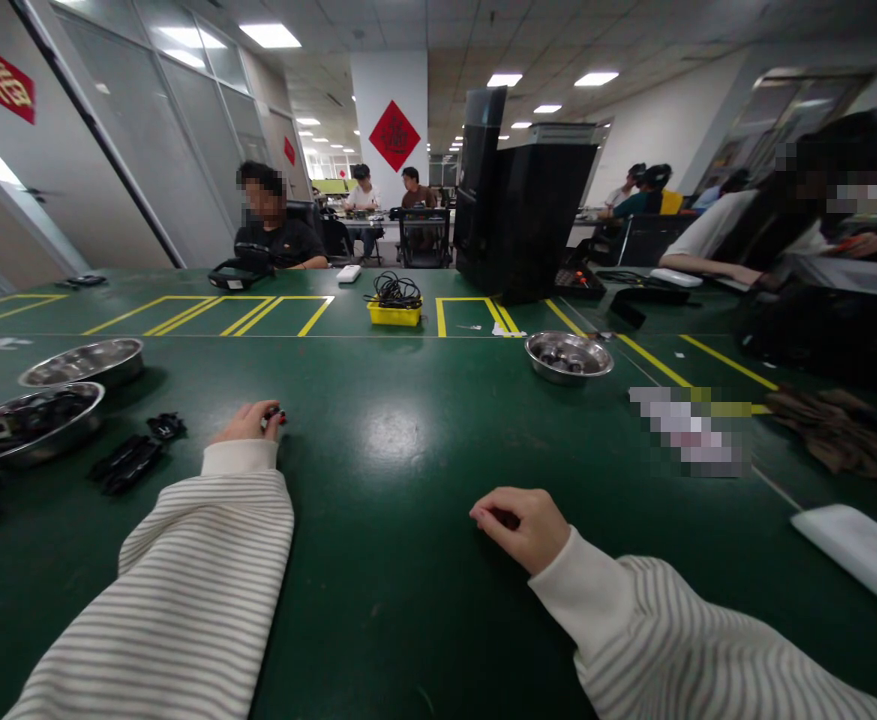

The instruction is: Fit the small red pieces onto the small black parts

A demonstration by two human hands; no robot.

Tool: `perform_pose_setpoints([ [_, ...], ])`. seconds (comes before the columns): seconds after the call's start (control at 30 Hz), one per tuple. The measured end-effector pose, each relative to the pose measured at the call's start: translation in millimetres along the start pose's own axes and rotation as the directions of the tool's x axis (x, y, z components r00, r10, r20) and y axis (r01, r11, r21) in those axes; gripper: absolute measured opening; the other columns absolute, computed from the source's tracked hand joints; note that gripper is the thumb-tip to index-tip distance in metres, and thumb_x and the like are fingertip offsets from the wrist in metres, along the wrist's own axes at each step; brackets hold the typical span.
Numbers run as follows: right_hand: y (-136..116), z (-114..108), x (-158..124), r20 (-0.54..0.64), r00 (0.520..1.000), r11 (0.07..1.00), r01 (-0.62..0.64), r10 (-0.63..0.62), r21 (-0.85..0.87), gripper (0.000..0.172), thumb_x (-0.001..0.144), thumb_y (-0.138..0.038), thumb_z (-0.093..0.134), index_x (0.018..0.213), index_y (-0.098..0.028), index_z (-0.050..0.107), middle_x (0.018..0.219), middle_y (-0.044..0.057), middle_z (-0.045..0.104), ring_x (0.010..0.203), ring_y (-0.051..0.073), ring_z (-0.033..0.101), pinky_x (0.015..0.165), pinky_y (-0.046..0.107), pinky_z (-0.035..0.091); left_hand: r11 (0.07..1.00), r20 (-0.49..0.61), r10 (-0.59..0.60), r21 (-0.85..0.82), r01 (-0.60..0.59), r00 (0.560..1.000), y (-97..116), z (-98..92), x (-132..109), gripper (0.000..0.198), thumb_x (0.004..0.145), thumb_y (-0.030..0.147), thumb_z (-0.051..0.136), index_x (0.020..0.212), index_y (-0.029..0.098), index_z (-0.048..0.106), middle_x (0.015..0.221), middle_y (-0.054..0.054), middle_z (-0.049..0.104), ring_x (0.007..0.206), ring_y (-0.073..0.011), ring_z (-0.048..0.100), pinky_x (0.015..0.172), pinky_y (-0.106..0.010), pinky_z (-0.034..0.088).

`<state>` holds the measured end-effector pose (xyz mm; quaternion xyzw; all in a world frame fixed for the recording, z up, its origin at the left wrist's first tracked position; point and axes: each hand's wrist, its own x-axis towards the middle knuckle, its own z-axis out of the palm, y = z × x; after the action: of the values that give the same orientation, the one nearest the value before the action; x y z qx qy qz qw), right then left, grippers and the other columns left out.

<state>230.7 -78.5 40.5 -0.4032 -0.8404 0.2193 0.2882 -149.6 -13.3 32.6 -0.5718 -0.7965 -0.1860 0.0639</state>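
Note:
My left hand [249, 421] is closed over the green table, left of the middle, with its fingertips pinching a small dark part [280, 414]. What kind of part it is cannot be made out. Black pieces [129, 462] lie on the table to the left of that hand. Farther left, a steel bowl [82, 420] holds several dark parts, and a second steel bowl [112, 352] stands just behind it. My right hand [522, 522] rests on the table right of the middle, fingers curled and thumb against the index finger. Nothing shows between them.
Another steel bowl [569, 358] with dark parts stands at the back right. A yellow tray [395, 314] holds black cable. Black computer cases [535, 215] rise behind. A white object [862, 555] and brown cloth [843, 430] lie right. Co-workers sit around the table.

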Motion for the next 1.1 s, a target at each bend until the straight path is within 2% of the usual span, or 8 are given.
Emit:
perform_pose_setpoints([
  [0.13, 2.0, 0.6, -0.1, 0.01, 1.0, 1.0, 0.023, -0.023, -0.02, 0.018, 0.079, -0.02, 0.05, 0.071, -0.015, 0.065, 0.061, 0.002, 0.063, 0.052, 0.011, 0.056, 0.048, 0.021, 0.043, 0.956, 0.071, 0.284, -0.097, -0.277, 0.956, 10.2, 6.1, -2.4, 0.03, 0.076, 0.032, 0.043, 0.098, 0.016, 0.058, 0.092, -0.006, 0.062, 0.085, -0.0167, 0.055, 0.079, -0.024, 0.041],
  [0.23, 2.1, 0.9, -0.5, 0.017, 0.999, 0.999, 0.031, -0.031, -0.021, 0.018, 0.079, -0.02, 0.05, 0.072, -0.015, 0.065, 0.062, 0.002, 0.062, 0.052, 0.011, 0.055, 0.049, 0.021, 0.043, 0.922, 0.079, 0.385, -0.072, -0.38, 0.92, 15.4, 9.2, -3.0, 0.024, 0.075, 0.032, 0.047, 0.088, 0.021, 0.062, 0.089, -0.003, 0.064, 0.096, -0.0185, 0.051, 0.086, -0.026, 0.038],
  [0.37, 1.9, 0.9, -0.7, 0.018, 0.999, 0.999, 0.033, -0.033, -0.013, 0.018, 0.079, -0.02, 0.05, 0.071, -0.015, 0.065, 0.062, 0.002, 0.063, 0.052, 0.011, 0.056, 0.048, 0.022, 0.044, 0.921, -0.014, 0.387, -0.046, -0.387, 0.922, 12.6, 9.4, -2.2, 0.02, 0.07, 0.036, 0.054, 0.081, 0.023, 0.064, 0.099, -0.002, 0.062, 0.103, -0.0205, 0.045, 0.093, -0.032, 0.031],
  [0.5, 1.9, 0.3, -1.0, 0.036, 0.999, 1.0, 0.027, -0.027, -0.007, 0.018, 0.08, -0.02, 0.049, 0.072, -0.015, 0.065, 0.063, 0.003, 0.063, 0.053, 0.011, 0.056, 0.049, 0.022, 0.044, 0.971, -0.11, 0.239, 0.007, -0.239, 0.965, 3.8, 12.2, 1.0, 0.034, 0.069, 0.042, 0.055, 0.095, 0.021, 0.062, 0.113, -0.005, 0.053, 0.107, -0.0243, 0.04, 0.093, -0.035, 0.03],
  [0.63, 1.1, -0.2, -1.1, 0.039, 0.999, 1.0, 0.025, -0.025, -0.009, 0.018, 0.08, -0.019, 0.049, 0.073, -0.015, 0.065, 0.064, 0.003, 0.063, 0.054, 0.011, 0.056, 0.049, 0.022, 0.044, 0.995, -0.033, 0.092, 0.033, -0.091, 0.995, -6.7, 15.5, 6.1, 0.032, 0.078, 0.029, 0.043, 0.103, 0.017, 0.059, 0.11, -0.01, 0.053, 0.105, -0.0244, 0.044, 0.091, -0.036, 0.031],
  [0.87, 0.4, -0.5, -0.5, 0.042, 0.999, 1.0, 0.01, -0.01, -0.003, 0.017, 0.078, -0.018, 0.051, 0.072, -0.014, 0.065, 0.063, 0.003, 0.062, 0.054, 0.012, 0.055, 0.049, 0.022, 0.043, 0.999, 0.007, 0.038, 0.021, -0.038, 0.999, -4.9, 5.8, 1.4, 0.026, 0.076, 0.027, 0.046, 0.091, 0.016, 0.064, 0.089, -0.009, 0.057, 0.073, -0.0187, 0.057, 0.067, -0.028, 0.043],
  [1.0, 1.4, 0.4, -0.8, 0.041, 0.999, 1.0, 0.004, -0.004, 0.011, 0.018, 0.079, -0.019, 0.05, 0.073, -0.014, 0.066, 0.064, 0.003, 0.063, 0.054, 0.012, 0.055, 0.05, 0.022, 0.044, 0.983, -0.127, 0.106, -0.139, -0.123, 0.986, 17.9, -2.2, -12.8, 0.024, 0.076, 0.028, 0.048, 0.088, 0.014, 0.063, 0.085, -0.006, 0.057, 0.064, -0.013, 0.054, 0.061, -0.024, 0.043],
  [1.1, 1.5, 0.9, 0.5, 0.039, 0.999, 1.0, -0.009, 0.008, 0.02, 0.018, 0.077, -0.019, 0.05, 0.071, -0.014, 0.066, 0.061, 0.003, 0.063, 0.052, 0.012, 0.056, 0.049, 0.022, 0.043, 0.859, -0.253, 0.317, -0.333, -0.39, 0.914, 52.2, 0.1, -34.2, 0.019, 0.077, 0.028, 0.048, 0.082, 0.015, 0.061, 0.082, -0.004, 0.058, 0.059, -0.0099, 0.052, 0.056, -0.021, 0.043],
])
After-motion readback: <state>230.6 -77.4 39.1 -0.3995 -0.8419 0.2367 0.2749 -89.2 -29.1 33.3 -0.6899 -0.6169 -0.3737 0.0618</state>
